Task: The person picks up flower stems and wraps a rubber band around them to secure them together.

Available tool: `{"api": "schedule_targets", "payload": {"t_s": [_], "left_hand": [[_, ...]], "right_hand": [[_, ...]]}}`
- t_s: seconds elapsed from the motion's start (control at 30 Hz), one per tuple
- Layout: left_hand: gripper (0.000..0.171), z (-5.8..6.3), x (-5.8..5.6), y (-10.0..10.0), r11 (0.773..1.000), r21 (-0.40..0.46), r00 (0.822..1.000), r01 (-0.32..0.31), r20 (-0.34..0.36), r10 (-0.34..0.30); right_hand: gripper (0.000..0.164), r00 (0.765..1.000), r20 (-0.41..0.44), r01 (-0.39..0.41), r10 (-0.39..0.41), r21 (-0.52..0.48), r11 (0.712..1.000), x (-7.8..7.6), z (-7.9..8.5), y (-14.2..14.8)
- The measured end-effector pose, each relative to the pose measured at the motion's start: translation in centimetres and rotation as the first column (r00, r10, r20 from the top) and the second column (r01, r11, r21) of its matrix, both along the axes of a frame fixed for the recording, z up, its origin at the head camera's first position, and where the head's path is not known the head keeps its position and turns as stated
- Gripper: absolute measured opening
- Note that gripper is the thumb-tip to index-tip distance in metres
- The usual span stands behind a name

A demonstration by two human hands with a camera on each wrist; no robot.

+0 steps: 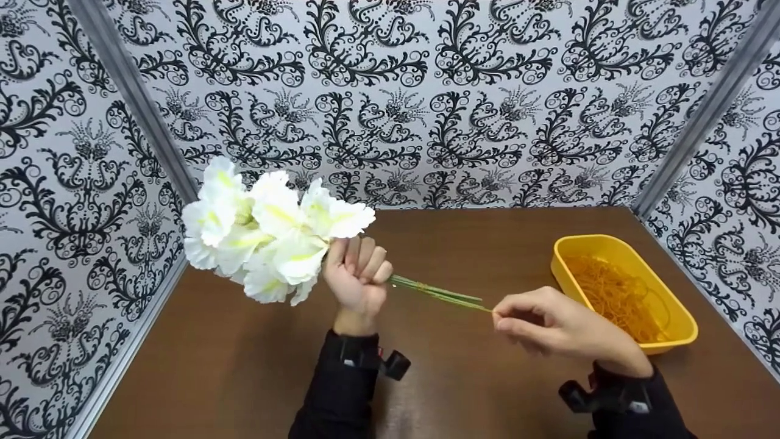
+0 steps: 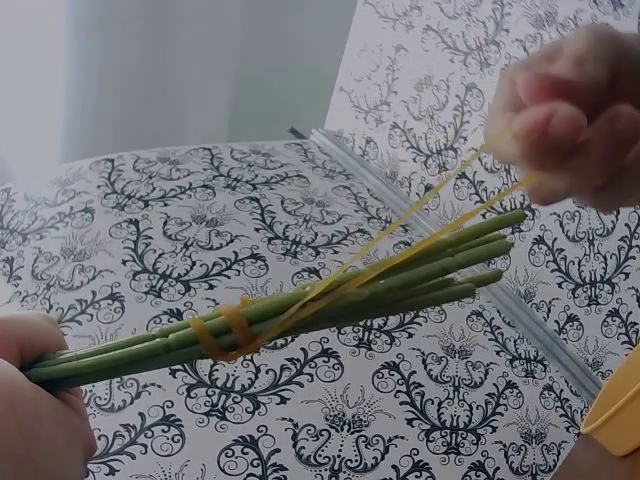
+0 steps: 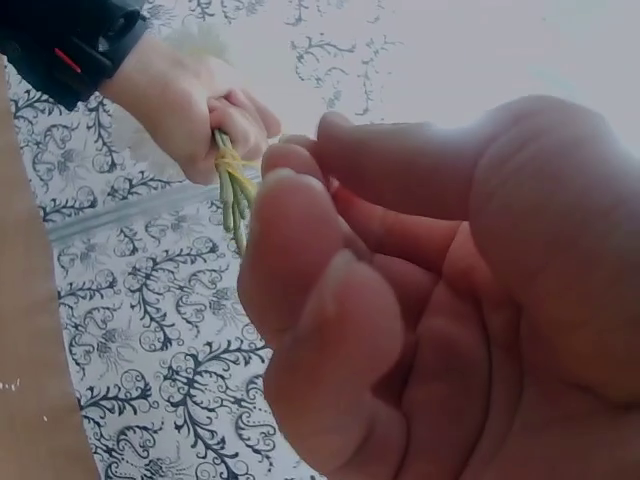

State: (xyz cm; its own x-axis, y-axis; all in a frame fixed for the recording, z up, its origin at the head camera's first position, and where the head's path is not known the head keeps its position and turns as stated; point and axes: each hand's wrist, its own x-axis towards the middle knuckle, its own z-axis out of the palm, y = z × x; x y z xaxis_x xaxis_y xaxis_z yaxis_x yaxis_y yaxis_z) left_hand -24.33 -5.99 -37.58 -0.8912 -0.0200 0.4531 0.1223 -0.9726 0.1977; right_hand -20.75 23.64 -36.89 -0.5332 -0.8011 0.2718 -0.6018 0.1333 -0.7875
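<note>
My left hand (image 1: 359, 274) grips a bunch of white artificial flowers (image 1: 274, 231) by the green stems (image 2: 400, 280), just below the blooms. The stems point right, toward my right hand (image 1: 557, 323). A yellow rubber band (image 2: 228, 330) is wound around the stems partway along. One loop of it is stretched out past the stem ends, and my right fingertips pinch that loop. In the right wrist view the curled right fingers (image 3: 330, 290) hide where they hold the band.
A yellow plastic basket (image 1: 570, 274) stands at the right of the brown table (image 1: 256, 366), with many loose rubber bands (image 1: 615, 299) inside. Patterned black-and-white panels (image 1: 378, 110) enclose the table at the back and both sides.
</note>
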Motion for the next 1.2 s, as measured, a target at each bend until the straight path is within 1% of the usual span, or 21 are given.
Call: {"api": "schedule_targets", "payload": {"t_s": [0.07,0.13,0.23,0.3,0.37,0.47,0.53,0.6,0.7,0.77,0.87,0.93,1.0,1.1,1.2], "left_hand": [[0.053,0.0,0.0,0.0,1.0,0.025,1.0,0.012,-0.004,-0.012],[0.054,0.0,0.0,0.1,0.999,0.043,1.0,0.011,0.002,-0.011],[0.056,0.0,0.0,0.2,0.998,0.062,1.0,0.0,0.011,-0.001],[0.056,0.1,0.1,0.2,0.997,0.075,1.0,0.003,0.011,-0.003],[0.055,0.2,0.1,0.1,0.996,0.09,1.0,0.015,-0.005,-0.015],[0.051,0.2,0.0,0.1,0.992,0.119,0.999,0.04,-0.034,-0.036],[0.048,0.2,0.0,0.0,0.989,0.139,0.998,0.052,-0.049,-0.046],[0.047,0.3,0.1,-0.1,0.986,0.153,0.997,0.059,-0.053,-0.051],[0.046,0.3,0.2,-0.2,0.978,0.186,0.995,0.091,-0.057,-0.082],[0.047,0.3,0.3,-0.1,0.975,0.196,0.993,0.108,-0.057,-0.099],[0.048,0.3,0.3,0.1,0.974,0.191,0.992,0.125,-0.056,-0.116],[0.048,0.3,0.3,0.1,0.971,0.198,0.991,0.131,-0.052,-0.123],[0.046,0.2,0.3,0.1,0.963,0.223,0.989,0.149,-0.051,-0.141],[0.044,0.3,0.4,0.1,0.945,0.279,0.986,0.169,-0.048,-0.162],[0.044,0.4,0.4,0.0,0.94,0.301,0.986,0.163,-0.033,-0.161]], "right_hand": [[0.023,1.0,-0.008,0.022,-0.023,-0.024,0.999,-0.1,-0.1,-0.1],[0.026,0.998,-0.039,0.051,-0.055,-0.079,0.996,-0.3,-0.2,-0.3],[0.03,0.989,-0.086,0.106,-0.122,-0.174,0.979,-0.4,-0.3,-0.6],[0.031,0.986,-0.083,0.123,-0.146,-0.231,0.965,-0.4,-0.4,-0.8],[0.031,0.987,-0.063,0.126,-0.148,-0.27,0.954,-0.4,-0.4,-1.1],[0.029,0.991,-0.002,0.125,-0.132,-0.307,0.943,-0.7,-0.4,-1.3],[0.025,0.987,0.047,0.159,-0.151,-0.3,0.941,-0.8,-0.5,-1.4],[0.02,0.976,0.1,0.214,-0.194,-0.267,0.94,-0.8,-0.5,-1.4],[0.013,0.961,0.134,0.266,-0.24,-0.226,0.937,-0.8,-0.5,-1.3],[0.011,0.954,0.144,0.289,-0.262,-0.217,0.932,-0.7,-0.5,-1.3],[0.01,0.958,0.147,0.278,-0.248,-0.242,0.93,-0.7,-0.4,-1.3],[0.011,0.956,0.16,0.278,-0.245,-0.237,0.931,-0.6,-0.4,-1.3],[0.011,0.959,0.175,0.261,-0.225,-0.224,0.939,-0.7,-0.4,-1.4],[0.011,0.955,0.211,0.248,-0.209,-0.176,0.953,-0.8,-0.5,-1.5],[0.012,0.954,0.254,0.204,-0.16,-0.156,0.966,-1.2,-0.7,-1.7]]}}
